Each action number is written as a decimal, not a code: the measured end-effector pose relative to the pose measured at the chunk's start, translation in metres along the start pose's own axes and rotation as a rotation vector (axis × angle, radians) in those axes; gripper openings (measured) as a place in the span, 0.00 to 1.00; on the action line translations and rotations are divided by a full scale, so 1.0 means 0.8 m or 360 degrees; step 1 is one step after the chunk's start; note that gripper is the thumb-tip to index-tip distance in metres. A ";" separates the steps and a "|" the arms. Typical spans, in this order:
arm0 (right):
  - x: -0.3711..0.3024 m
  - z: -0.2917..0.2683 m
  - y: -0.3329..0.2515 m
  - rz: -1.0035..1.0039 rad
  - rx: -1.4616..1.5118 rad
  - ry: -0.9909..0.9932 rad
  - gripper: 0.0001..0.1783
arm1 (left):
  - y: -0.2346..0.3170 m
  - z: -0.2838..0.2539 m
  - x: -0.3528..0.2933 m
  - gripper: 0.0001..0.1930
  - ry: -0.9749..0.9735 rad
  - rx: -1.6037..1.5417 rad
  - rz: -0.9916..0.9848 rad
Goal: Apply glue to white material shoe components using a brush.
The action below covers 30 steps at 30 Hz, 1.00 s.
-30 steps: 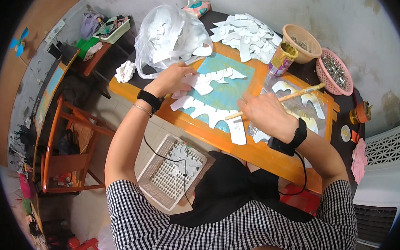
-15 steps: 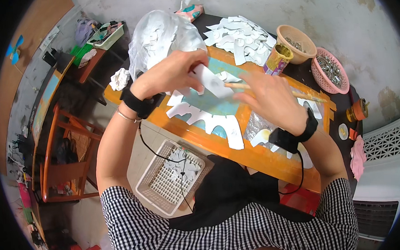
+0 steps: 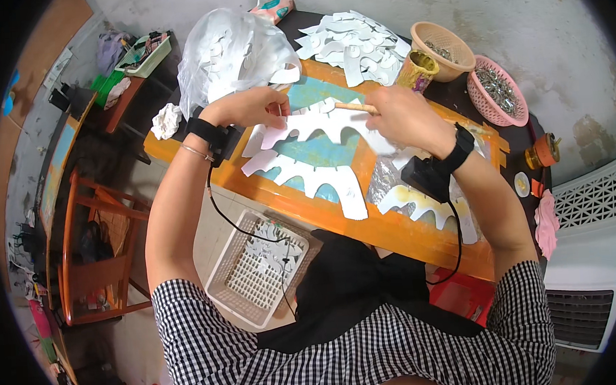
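A white scalloped cut-out (image 3: pixel 315 127) with arched notches lies across the blue-green part of the board. At its left end my left hand (image 3: pixel 253 109) is closed, fingertips pinching the edge. Over its right end, my right hand (image 3: pixel 405 120) grips a thin wooden stick (image 3: pixel 352 108) that points left; the part under the palm is hidden. Closer to me rests a similar white cut-out (image 3: pixel 314 177). To the right, below my right wrist, is another cut-out (image 3: pixel 420 202) with a yellowish smear, on clear plastic film.
Behind the orange-edged board (image 3: pixel 245 183) stand a plastic bag (image 3: pixel 227 54) of white pieces, a heap of white pieces (image 3: pixel 356 43), an open tin (image 3: pixel 416 72), a beige basket (image 3: pixel 446 46) and a pink basket (image 3: pixel 498 92) of metal bits. A plastic crate (image 3: pixel 256 272) sits on the floor.
The white cut-out held up between my hands now lies flat on the board. My left hand has lowered to its left end; the right hand with the stick has shifted slightly.
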State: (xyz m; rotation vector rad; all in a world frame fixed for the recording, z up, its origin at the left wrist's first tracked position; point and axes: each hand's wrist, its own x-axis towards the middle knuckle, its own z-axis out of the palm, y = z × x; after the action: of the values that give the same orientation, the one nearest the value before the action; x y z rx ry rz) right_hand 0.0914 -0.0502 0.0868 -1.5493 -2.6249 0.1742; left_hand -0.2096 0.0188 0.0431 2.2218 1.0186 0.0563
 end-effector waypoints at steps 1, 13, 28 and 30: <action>0.005 0.010 0.011 -0.0033 0.0043 -0.0001 0.18 | -0.002 -0.001 0.005 0.10 0.0020 0.0024 0.0002; 0.036 0.060 0.005 0.0149 -0.0085 -0.0352 0.18 | -0.034 0.023 0.016 0.20 0.0364 0.0219 -0.0131; 0.027 0.019 -0.017 0.0067 -0.0137 -0.0327 0.18 | -0.031 -0.043 -0.057 0.11 0.0812 -0.0277 -0.0332; 0.029 -0.001 -0.024 0.0020 -0.0093 -0.0125 0.22 | 0.013 -0.035 -0.049 0.09 0.0955 -0.0861 -0.0354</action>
State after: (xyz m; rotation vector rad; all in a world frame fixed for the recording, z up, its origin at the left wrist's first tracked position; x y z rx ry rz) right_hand 0.0639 -0.0391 0.0908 -1.6097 -2.7037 0.1645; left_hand -0.2383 0.0026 0.0798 1.6061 1.3601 0.8370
